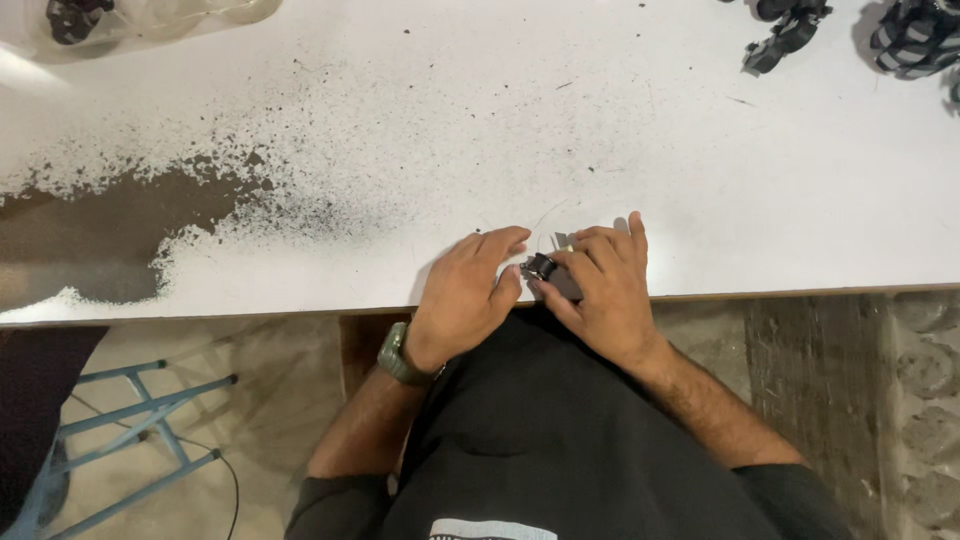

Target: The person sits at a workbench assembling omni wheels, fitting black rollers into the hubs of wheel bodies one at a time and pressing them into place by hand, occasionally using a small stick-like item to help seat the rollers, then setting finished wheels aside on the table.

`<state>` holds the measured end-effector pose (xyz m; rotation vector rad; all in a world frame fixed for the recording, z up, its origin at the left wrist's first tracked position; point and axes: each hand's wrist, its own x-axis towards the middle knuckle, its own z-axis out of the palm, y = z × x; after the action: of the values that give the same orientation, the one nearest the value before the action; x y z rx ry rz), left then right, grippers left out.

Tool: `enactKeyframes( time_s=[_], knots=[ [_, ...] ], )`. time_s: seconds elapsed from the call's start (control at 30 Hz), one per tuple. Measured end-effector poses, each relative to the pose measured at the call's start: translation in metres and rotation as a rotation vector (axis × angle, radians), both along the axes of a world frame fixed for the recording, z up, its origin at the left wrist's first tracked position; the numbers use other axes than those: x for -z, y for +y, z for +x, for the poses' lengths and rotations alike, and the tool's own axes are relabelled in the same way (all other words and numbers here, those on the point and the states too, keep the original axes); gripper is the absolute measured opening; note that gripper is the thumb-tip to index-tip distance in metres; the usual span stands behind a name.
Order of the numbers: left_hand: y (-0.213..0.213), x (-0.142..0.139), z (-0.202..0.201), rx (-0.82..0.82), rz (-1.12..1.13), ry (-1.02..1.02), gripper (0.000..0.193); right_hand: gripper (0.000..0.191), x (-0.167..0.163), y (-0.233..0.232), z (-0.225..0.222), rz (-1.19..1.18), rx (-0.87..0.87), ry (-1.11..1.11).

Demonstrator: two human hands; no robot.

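We see 2 hands meeting at the near edge of the white desk [700,180]. The right hand [600,290] is closed around a small dark part [545,270], its fingers curled over it. The left hand [470,295] touches the same part with thumb and forefinger pinched on its end. More dark parts [790,30] lie at the far right corner, and a clear bag [150,20] at the far left corner.
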<state>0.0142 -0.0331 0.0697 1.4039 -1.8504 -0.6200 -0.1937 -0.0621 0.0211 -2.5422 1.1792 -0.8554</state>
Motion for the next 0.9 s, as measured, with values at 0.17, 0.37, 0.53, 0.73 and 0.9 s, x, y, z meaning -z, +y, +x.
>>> enactKeyframes(
  time_s=[0.17,0.37,0.53,0.73,0.9],
  knots=[
    [0.009,0.023,-0.004,0.137,-0.356,-0.331,0.040,0.039,0.007,0.000,-0.004,-0.007,0.035,-0.041],
    [0.012,0.046,-0.010,0.004,-0.497,-0.415,0.022,0.037,0.006,0.001,-0.002,-0.026,0.059,-0.053],
    [0.019,0.058,-0.018,-0.113,-0.411,-0.302,0.017,0.040,0.013,0.004,-0.008,-0.028,0.081,-0.095],
    [0.021,0.062,-0.021,-0.152,-0.360,-0.202,0.016,0.030,0.027,0.011,-0.014,-0.163,-0.156,-0.269],
    [0.021,0.063,-0.022,-0.161,-0.352,-0.164,0.016,0.034,0.031,0.013,-0.009,-0.083,-0.151,-0.278]
  ],
)
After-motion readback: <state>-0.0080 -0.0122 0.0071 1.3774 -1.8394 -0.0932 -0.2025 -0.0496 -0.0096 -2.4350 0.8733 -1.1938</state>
